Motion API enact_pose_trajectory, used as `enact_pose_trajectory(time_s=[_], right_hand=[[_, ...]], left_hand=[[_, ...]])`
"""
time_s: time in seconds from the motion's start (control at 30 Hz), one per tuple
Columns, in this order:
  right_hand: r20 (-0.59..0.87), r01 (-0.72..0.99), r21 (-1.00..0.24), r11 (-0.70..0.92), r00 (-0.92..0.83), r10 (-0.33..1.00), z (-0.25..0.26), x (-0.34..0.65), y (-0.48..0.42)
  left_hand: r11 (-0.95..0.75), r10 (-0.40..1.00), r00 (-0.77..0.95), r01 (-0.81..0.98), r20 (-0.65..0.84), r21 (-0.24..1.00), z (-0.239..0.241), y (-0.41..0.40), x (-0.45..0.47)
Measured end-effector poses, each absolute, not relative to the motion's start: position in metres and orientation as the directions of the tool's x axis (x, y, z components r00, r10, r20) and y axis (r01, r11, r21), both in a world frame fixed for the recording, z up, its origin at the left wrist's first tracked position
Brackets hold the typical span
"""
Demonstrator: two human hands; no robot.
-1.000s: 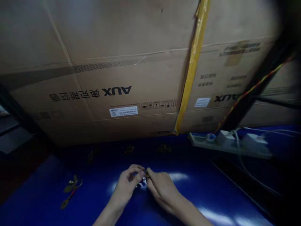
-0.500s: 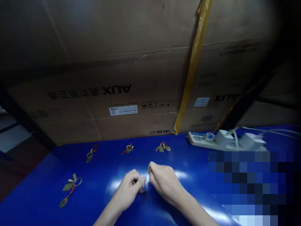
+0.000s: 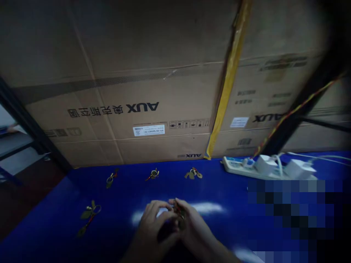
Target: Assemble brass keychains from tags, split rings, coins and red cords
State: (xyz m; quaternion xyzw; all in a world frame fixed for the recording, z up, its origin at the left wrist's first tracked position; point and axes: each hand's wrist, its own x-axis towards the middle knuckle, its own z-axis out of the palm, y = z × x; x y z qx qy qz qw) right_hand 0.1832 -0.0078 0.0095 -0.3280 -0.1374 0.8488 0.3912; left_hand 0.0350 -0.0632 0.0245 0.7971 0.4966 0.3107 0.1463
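Gold keyrings — blue tabletop

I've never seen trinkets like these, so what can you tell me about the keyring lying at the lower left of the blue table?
The keyring lies flat on the glossy blue table, well left of the left hand and right hand, neither touching it. It has a round, gold-looking metal ring, olive-gold leaf-shaped charms and a thin red strand running down to another leaf. The dim light hides finer detail.
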Motion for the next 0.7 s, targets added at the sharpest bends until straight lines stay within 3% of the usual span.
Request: enact_pose_trajectory(time_s=[0.1, 0.17, 0.2, 0.23, 0.3, 0.37, 0.43, 0.57, 0.7], right_hand=[[-0.388, -0.381, -0.775, -0.504, -0.342, 0.856, 0.011, 0.216, 0.006], [-0.24, -0.004, -0.97, -0.244, -0.162, 0.957, 0.007, 0.25, 0.021], [-0.094, 0.225, -0.973, -0.053, -0.174, 0.98, 0.003, 0.267, 0.029], [0.06, 0.435, -0.888, 0.149, -0.211, 0.976, -0.002, 0.283, 0.036], [0.256, 0.733, -0.568, 0.375, -0.276, 0.926, -0.012, 0.307, 0.046], [0.312, 0.814, -0.323, 0.484, -0.391, 0.866, -0.02, 0.32, 0.051], [0.335, 0.816, -0.178, 0.549, -0.475, 0.814, -0.026, 0.324, 0.054], [0.433, 0.812, -0.059, 0.581, -0.504, 0.747, -0.024, 0.323, 0.058], [0.494, 0.795, -0.133, 0.592, -0.465, 0.735, -0.009, 0.308, 0.053]], left_hand=[[-0.322, 0.916, 0.163, 0.844, 0.368, 0.428, 0.013, -0.08, -0.028], [-0.127, 0.899, -0.037, 0.932, 0.436, 0.341, -0.002, -0.089, -0.085], [-0.015, 0.885, -0.13, 0.952, 0.447, 0.307, -0.01, -0.093, -0.113], [0.084, 0.86, -0.216, 0.954, 0.463, 0.288, -0.019, -0.095, -0.138], [0.185, 0.856, -0.286, 0.947, 0.431, 0.261, -0.034, -0.098, -0.172], [0.172, 0.919, -0.239, 0.959, 0.314, 0.226, -0.044, -0.097, -0.186], [0.129, 0.961, -0.174, 0.97, 0.217, 0.204, -0.047, -0.097, -0.182], [0.011, 0.989, -0.04, 0.98, 0.141, 0.201, -0.039, -0.097, -0.144], [-0.271, 0.961, 0.245, 0.932, 0.131, 0.241, -0.026, -0.092, -0.082]])
